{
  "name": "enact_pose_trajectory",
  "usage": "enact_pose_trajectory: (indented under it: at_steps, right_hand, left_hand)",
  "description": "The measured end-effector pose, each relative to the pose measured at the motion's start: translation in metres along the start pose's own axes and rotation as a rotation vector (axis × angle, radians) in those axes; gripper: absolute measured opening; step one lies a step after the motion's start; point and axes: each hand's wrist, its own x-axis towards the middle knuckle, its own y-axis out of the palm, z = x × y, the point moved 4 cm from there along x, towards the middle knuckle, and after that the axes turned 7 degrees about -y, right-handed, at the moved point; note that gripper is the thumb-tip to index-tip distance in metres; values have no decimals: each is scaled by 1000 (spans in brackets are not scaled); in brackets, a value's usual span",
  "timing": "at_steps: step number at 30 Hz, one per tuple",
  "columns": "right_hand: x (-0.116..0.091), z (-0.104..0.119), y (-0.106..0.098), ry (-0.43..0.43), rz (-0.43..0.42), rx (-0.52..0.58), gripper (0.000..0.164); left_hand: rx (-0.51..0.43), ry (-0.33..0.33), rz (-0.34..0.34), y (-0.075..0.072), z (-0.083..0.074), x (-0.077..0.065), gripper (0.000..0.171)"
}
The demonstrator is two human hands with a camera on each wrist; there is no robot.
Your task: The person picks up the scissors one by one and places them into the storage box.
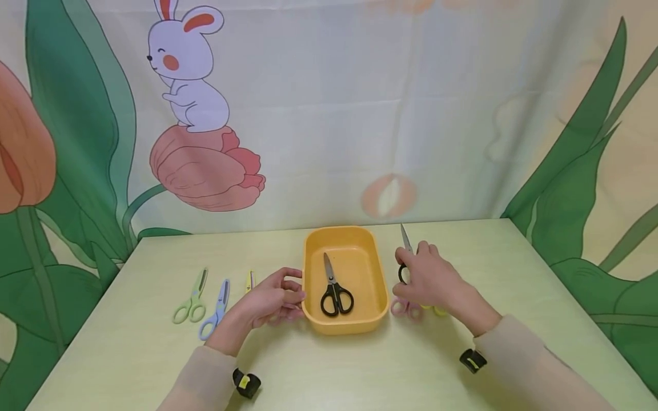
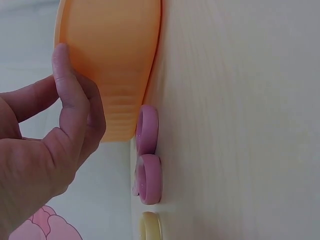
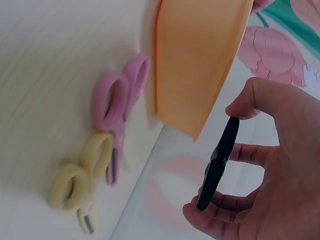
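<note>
A yellow-orange tray (image 1: 321, 327) stands mid-table, with black-handled scissors (image 1: 336, 298) lying inside it, blades pointing away. At the tray's left side, my left hand (image 1: 272, 297) touches the rim with loosely bent fingers. My right hand (image 1: 430, 277) pinches a second pair of black-handled scissors (image 3: 218, 162) between thumb and fingers, right of the tray. Their blades (image 1: 406, 237) point up and away, and the hand covers part of the handles. Under the right hand lie pink scissors (image 3: 111, 102) and yellow scissors (image 3: 70, 187). Other pink scissors (image 2: 151, 179) lie beneath the left hand.
Left of the tray lie green scissors (image 1: 196, 302), blue scissors (image 1: 220, 308) and yellow scissors (image 1: 250, 279), the last partly hidden by the left hand. A printed curtain (image 1: 319, 114) hangs behind the table (image 1: 329, 377). Black wrist devices show below both sleeves.
</note>
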Motion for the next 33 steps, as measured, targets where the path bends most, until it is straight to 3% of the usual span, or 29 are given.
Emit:
enact_pose_trajectory:
  at_steps: [22,28,33]
  right_hand:
    - [25,39,3,-53,100,-21,39]
    - [31,50,10,-110,113,-103,51]
    - [34,60,16,-150,119,-155,48]
  left_hand:
    - [-33,-35,11,-3,1,2,55]
    - [-37,-39,11,-2,1,2,55]
    - [-41,-40,13,-2,2,3,55]
